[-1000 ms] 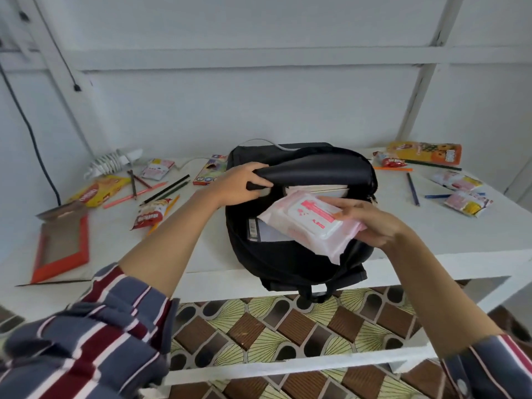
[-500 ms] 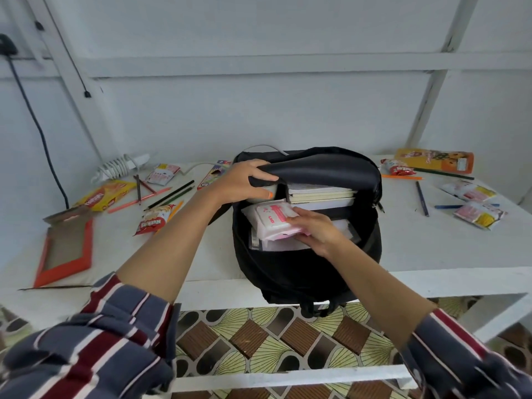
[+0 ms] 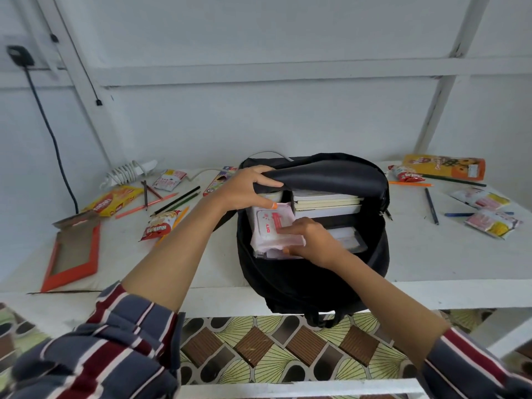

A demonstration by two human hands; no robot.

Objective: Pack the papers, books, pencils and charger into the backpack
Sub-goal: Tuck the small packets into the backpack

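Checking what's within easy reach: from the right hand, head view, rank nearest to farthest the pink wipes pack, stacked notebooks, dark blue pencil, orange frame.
1. pink wipes pack, gripped by the right hand, inside the backpack.
2. stacked notebooks, just behind it in the backpack.
3. dark blue pencil, off to the right.
4. orange frame, far left.

The shirt (image 3: 86,370) is striped, slate blue with fat dark-red bands and skinny white lines. Left sleeve (image 3: 121,341) and right sleeve (image 3: 472,367) both stop short of the forearms, which are bare. Orange polish on the left hand (image 3: 244,188) thumbnail.
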